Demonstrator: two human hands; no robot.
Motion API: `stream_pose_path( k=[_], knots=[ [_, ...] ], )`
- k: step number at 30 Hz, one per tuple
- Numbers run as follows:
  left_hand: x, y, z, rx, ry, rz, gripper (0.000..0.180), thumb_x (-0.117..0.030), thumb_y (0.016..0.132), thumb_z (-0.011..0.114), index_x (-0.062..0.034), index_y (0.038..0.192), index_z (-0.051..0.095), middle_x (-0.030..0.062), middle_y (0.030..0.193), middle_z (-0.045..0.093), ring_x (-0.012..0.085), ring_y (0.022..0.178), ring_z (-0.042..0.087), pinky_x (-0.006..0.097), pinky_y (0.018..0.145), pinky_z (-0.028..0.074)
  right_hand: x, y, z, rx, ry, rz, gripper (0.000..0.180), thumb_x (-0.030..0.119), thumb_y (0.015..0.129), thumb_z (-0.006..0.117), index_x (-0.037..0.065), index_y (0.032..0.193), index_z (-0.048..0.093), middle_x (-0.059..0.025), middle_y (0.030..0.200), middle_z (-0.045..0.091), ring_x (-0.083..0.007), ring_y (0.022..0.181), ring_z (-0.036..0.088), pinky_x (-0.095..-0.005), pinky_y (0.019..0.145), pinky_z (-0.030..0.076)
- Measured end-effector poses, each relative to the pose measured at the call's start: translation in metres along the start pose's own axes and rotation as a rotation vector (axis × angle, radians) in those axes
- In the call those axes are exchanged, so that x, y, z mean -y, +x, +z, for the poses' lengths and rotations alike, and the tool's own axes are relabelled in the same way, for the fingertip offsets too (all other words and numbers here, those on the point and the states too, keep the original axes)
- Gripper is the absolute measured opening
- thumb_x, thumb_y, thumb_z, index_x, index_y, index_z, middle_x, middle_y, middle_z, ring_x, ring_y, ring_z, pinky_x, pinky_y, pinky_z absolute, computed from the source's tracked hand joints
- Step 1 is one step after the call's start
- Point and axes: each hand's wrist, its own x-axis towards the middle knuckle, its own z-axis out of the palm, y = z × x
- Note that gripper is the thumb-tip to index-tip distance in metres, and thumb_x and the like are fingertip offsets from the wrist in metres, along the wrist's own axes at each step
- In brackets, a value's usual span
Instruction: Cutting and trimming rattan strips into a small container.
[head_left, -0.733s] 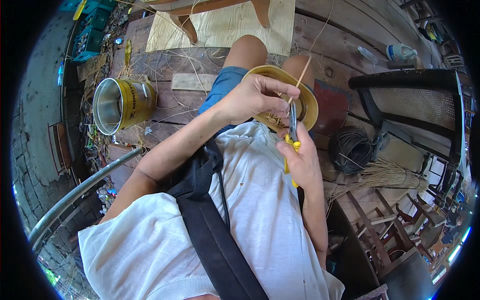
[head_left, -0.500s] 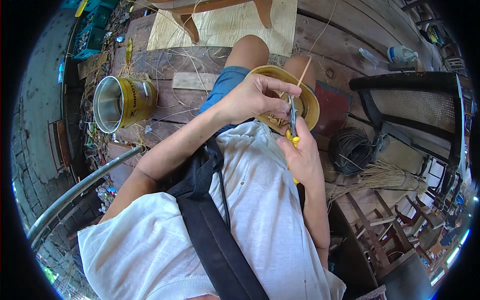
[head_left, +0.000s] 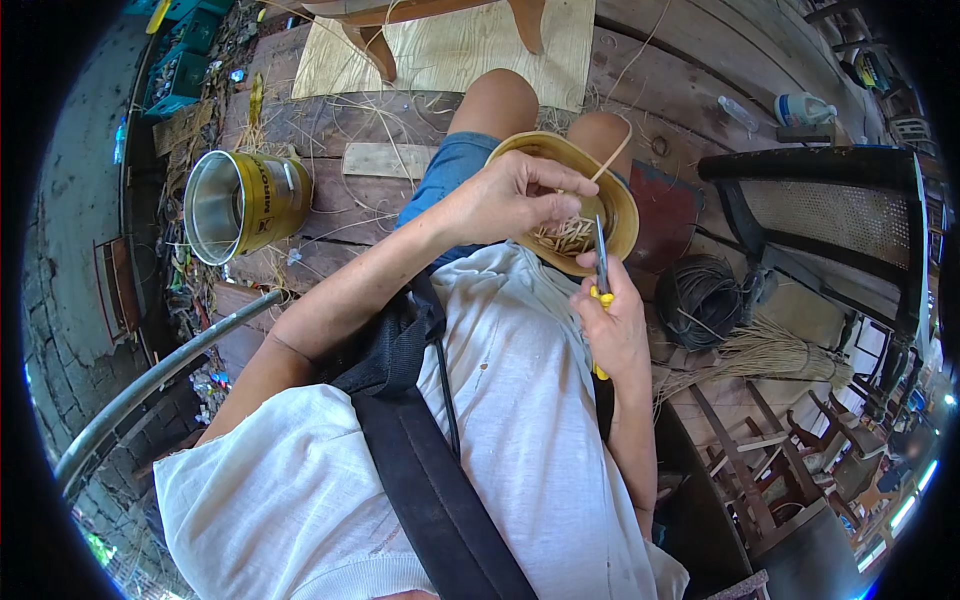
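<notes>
My left hand (head_left: 510, 200) is over a yellow bowl-shaped container (head_left: 627, 225) resting in my lap between my thighs. Its thumb and fingers pinch a thin, pale cane strip (head_left: 614, 157), whose long end curves up and away past my right knee. Several short cut pieces (head_left: 562, 238) of pale cane lie inside the container. On the right, my right hand (head_left: 617, 325) is wrapped round yellow-handled shears (head_left: 602, 265). Their metal blades point away from me at the container's near right rim, a little apart from the strip.
A yellow metal bucket (head_left: 275, 205) lies left of my legs. Ahead, a wooden furniture piece (head_left: 370, 45) stands on a plywood sheet (head_left: 450, 55). To the right are a black-framed cane chair (head_left: 830, 205), a dark coil (head_left: 695, 300) and a cane bundle (head_left: 780, 355). A metal pipe (head_left: 170, 375) slants at left.
My right hand has drawn the shears back toward me and slightly right, off the strip. More cut pieces show in the container. My left hand stays nearly in place, still pinching the strip.
</notes>
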Motion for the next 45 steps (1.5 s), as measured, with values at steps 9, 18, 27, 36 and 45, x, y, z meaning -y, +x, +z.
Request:
stream_pose_path(
  k=[9, 18, 27, 36, 45],
  knots=[
    [-0.006, -0.002, 0.001, 0.033, -0.465, -0.145, 0.03, 0.002, 0.093, 0.067, 0.0001, 0.123, 0.07, 0.0083, 0.097, 0.075, 0.0154, 0.09, 0.072, 0.028, 0.086, 0.058, 0.01, 0.002, 0.009, 0.036, 0.112, -0.104, 0.031, 0.006, 0.089, 0.06, -0.001, 0.118, 0.054, -0.0117, 0.091, 0.062, -0.0183, 0.081, 0.061, -0.0331, 0.076, 0.049],
    [-0.006, -0.005, 0.0, 0.026, -0.382, -0.112, 0.042, 0.005, 0.091, 0.068, -0.0006, 0.132, 0.064, 0.0095, 0.101, 0.074, 0.0145, 0.086, 0.072, 0.028, 0.082, 0.059, 0.025, 0.01, 0.011, 0.028, -0.048, -0.152, 0.026, 0.008, 0.087, 0.06, 0.0, 0.11, 0.053, -0.0112, 0.093, 0.061, -0.0185, 0.086, 0.058, -0.0335, 0.08, 0.047],
    [-0.006, -0.004, 0.007, 0.005, -0.315, -0.048, 0.045, 0.005, 0.089, 0.068, 0.0008, 0.133, 0.063, 0.0088, 0.094, 0.073, 0.0116, 0.082, 0.07, 0.026, 0.08, 0.058, 0.015, 0.011, 0.013, 0.029, 0.068, -0.084, 0.032, 0.009, 0.088, 0.059, -0.001, 0.118, 0.055, -0.0172, 0.086, 0.061, -0.0298, 0.076, 0.062, -0.0396, 0.075, 0.049],
    [-0.002, 0.002, 0.0, -0.04, 0.026, 0.012, 0.03, 0.003, 0.092, 0.068, 0.0011, 0.122, 0.071, 0.0061, 0.106, 0.074, 0.0113, 0.093, 0.07, 0.025, 0.087, 0.057, -0.008, -0.001, 0.003, -0.037, 0.161, -0.042, 0.033, 0.0, 0.088, 0.056, 0.002, 0.121, 0.056, -0.001, 0.082, 0.053, -0.0059, 0.061, 0.05, -0.0223, 0.053, 0.042],
    [-0.005, -0.003, 0.001, -0.003, -0.472, -0.111, 0.03, 0.006, 0.09, 0.068, 0.0011, 0.119, 0.071, 0.0089, 0.099, 0.075, 0.0142, 0.088, 0.072, 0.029, 0.082, 0.06, 0.017, 0.006, 0.011, 0.034, 0.013, -0.144, 0.03, 0.006, 0.087, 0.06, -0.001, 0.116, 0.055, -0.0103, 0.096, 0.064, -0.0196, 0.088, 0.062, -0.0329, 0.084, 0.049]
  ],
)
